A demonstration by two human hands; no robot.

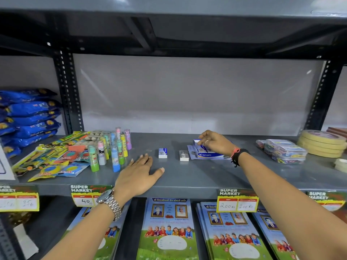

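You seem to be emptying the Kangaro carton (212,155), right of centre. Your right hand (216,142) curls its fingers into it; whether they pinch something, I cannot tell. Your left hand (138,175) lies flat on the shelf (187,178). Next, place one piece beside the grey box (184,155) and the white box (162,153) at centre.

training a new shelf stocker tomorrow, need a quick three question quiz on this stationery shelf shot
1. True or false: the left hand lies flat on the shelf and holds nothing.
2. Which thing is the right hand reaching to? A) the tape rolls B) the kangaro box C) the coloured tubes
3. How many small boxes stand loose on the shelf between the two hands?

Key
1. True
2. B
3. Two
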